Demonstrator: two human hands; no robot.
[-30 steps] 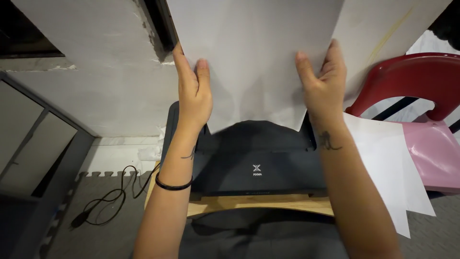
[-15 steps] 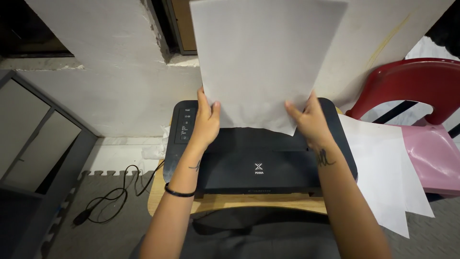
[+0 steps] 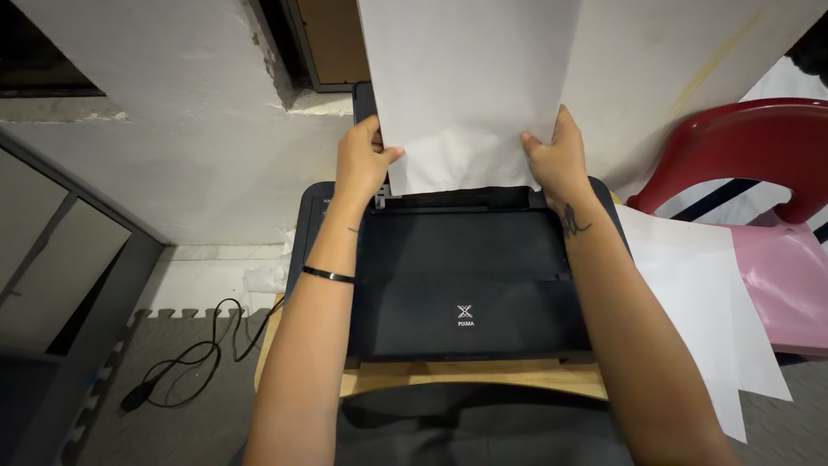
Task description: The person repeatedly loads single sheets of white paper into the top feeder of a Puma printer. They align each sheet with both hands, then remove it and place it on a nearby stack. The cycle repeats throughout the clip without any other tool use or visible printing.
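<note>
I see a matte black printer, boxy with rounded corners and a finely grained lid, sitting on a pale wooden worktop. A smooth white sheet of paper stands upright out of the rear slot, its flat rectangle rising past the top of the view against the rough, chipped plaster wall. My left hand grips the sheet's left edge low down, thumb lying across the front and the fingers curled behind it, pinching the paper. My right hand holds the right edge at about the same height, fingers pressed together along the border, thumb tucked at the front. The paper's bottom edge sits between both hands, just at the printer's feed opening. Both forearms reach forward over the lid, roughly parallel, wrists straight; a thin black band circles the left wrist. More loose white sheets lie to the right, beside a glossy red plastic chair.
</note>
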